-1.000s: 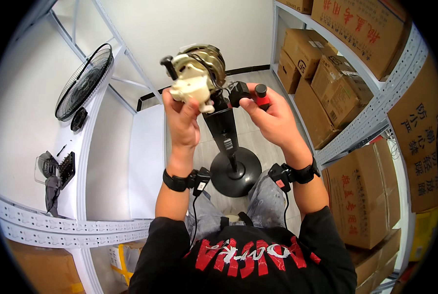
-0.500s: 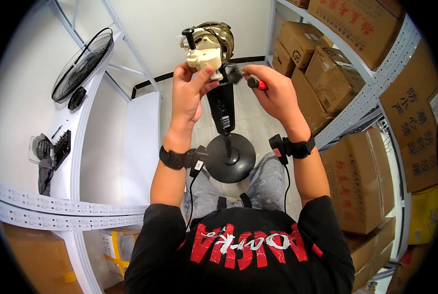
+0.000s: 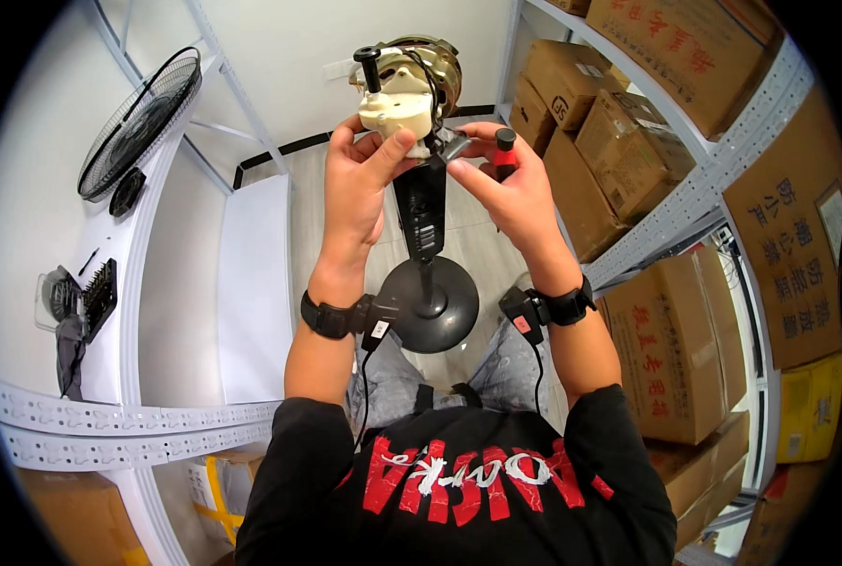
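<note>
Ahead of me stands a pedestal fan with its head stripped down to a brass-coloured motor [image 3: 451,68]. A cream gearbox housing [image 3: 397,113] with a black knob on top sits at the near side of the motor. My left hand [image 3: 357,189] is closed around the housing's lower edge, thumb in front. My right hand [image 3: 520,193] pinches a small dark grey block [image 3: 455,146] beside the housing, close to black wires. Tucked in that same hand is a red-and-black screwdriver [image 3: 505,149], its handle end upward. The block's exact kind is unclear.
The fan's black column [image 3: 423,212] rises from a round base [image 3: 429,311] between my knees. On the left shelf [image 3: 129,311] are a fan grille [image 3: 143,123] and a black bit set [image 3: 100,300]. Cardboard boxes [image 3: 633,156] fill the right-hand racks.
My right hand has moved slightly left to the housing, and its fingers now pinch the grey block, which was blurred before. The screwdriver handle has swung upright. My left hand keeps its hold.
</note>
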`<state>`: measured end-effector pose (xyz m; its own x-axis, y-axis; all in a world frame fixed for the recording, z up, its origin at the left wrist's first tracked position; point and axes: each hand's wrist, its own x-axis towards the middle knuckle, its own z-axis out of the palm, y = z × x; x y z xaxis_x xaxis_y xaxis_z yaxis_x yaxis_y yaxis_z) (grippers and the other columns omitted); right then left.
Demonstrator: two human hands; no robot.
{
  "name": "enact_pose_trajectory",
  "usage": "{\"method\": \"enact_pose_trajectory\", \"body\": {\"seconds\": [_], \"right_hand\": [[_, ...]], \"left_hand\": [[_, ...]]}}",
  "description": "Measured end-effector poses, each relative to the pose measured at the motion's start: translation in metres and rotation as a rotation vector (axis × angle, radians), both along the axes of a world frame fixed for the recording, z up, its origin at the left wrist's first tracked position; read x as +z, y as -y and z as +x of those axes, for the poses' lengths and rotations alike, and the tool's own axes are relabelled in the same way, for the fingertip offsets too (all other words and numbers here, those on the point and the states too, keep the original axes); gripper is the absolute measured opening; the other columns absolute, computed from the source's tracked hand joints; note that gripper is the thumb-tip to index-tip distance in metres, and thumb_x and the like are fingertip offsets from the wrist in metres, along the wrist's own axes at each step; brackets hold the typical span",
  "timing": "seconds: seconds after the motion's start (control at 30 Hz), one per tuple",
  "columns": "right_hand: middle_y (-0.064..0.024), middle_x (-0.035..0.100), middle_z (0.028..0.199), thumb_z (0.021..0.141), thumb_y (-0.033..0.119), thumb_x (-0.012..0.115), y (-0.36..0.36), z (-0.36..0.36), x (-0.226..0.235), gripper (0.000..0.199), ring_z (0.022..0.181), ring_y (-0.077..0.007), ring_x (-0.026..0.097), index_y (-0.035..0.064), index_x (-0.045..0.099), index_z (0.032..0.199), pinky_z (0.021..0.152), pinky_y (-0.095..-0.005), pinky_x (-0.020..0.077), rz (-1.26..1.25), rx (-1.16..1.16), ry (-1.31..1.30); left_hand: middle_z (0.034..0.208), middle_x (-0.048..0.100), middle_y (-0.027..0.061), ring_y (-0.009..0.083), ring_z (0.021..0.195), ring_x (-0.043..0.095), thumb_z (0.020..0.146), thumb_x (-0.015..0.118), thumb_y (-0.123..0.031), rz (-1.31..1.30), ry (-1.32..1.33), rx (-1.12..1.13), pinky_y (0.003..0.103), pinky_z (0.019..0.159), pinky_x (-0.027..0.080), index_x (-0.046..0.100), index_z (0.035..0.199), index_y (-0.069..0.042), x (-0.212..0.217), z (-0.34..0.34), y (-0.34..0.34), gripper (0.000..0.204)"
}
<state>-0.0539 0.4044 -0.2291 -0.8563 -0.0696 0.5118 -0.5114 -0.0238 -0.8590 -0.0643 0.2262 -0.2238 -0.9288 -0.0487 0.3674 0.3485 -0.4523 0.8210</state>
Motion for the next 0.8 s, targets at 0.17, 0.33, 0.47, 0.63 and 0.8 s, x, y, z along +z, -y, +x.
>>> {"method": "enact_pose_trajectory", "body": {"seconds": [0.17, 0.33, 0.47, 0.63, 0.8], "right_hand": [[0.0037, 0.054, 0.089, 0.072, 0.017, 0.084, 0.006, 0.0, 0.009, 0.047, 0.06, -0.0007, 0.042, 0.0057, 0.061, 0.111, 0.054, -0.0185, 0.036, 0.005, 0.063, 0.101], [0.0016, 0.055, 0.095, 0.075, 0.006, 0.078, -0.005, -0.009, 0.006, 0.041, 0.058, 0.001, 0.041, 0.0055, 0.062, 0.112, 0.053, -0.0163, 0.0334, -0.179, 0.042, 0.023], [-0.0002, 0.057, 0.097, 0.078, 0.004, 0.075, -0.014, -0.015, 0.004, 0.041, 0.056, 0.0015, 0.041, 0.0049, 0.064, 0.117, 0.052, -0.0168, 0.0326, -0.171, 0.035, -0.022], [-0.0003, 0.061, 0.094, 0.079, 0.005, 0.074, -0.015, -0.015, -0.006, 0.044, 0.056, 0.0016, 0.04, 0.0053, 0.064, 0.122, 0.052, -0.017, 0.0313, -0.161, 0.067, -0.012], [0.0002, 0.061, 0.091, 0.079, 0.007, 0.074, -0.016, -0.014, -0.009, 0.045, 0.057, 0.0012, 0.037, 0.007, 0.064, 0.123, 0.053, -0.0172, 0.0304, -0.178, 0.118, 0.008]], "left_hand": [[0.106, 0.068, 0.0116, 0.0174, 0.094, 0.068, 0.084, 0.078, -0.022, -0.021, 0.011, -0.005, 0.03, 0.082, 0.057, 0.048, 0.127, 0.002, 0.002, 0.007, 0.002, 0.058], [0.108, 0.068, 0.0098, 0.0177, 0.095, 0.068, 0.085, 0.076, -0.028, -0.041, -0.002, -0.063, 0.031, 0.082, 0.057, 0.05, 0.128, 0.0, 0.0, 0.005, 0.006, 0.057], [0.11, 0.067, 0.0098, 0.0185, 0.096, 0.067, 0.086, 0.075, -0.032, -0.028, 0.004, -0.098, 0.031, 0.083, 0.057, 0.05, 0.128, -0.001, -0.007, 0.0, 0.011, 0.058], [0.112, 0.064, 0.0092, 0.0179, 0.095, 0.066, 0.087, 0.073, -0.036, -0.056, -0.023, -0.057, 0.034, 0.085, 0.057, 0.049, 0.129, -0.003, -0.007, 0.002, 0.009, 0.059], [0.112, 0.063, 0.009, 0.0174, 0.093, 0.066, 0.086, 0.072, -0.043, -0.156, -0.067, -0.049, 0.036, 0.082, 0.058, 0.047, 0.128, -0.004, -0.013, -0.001, 0.013, 0.063]]}}
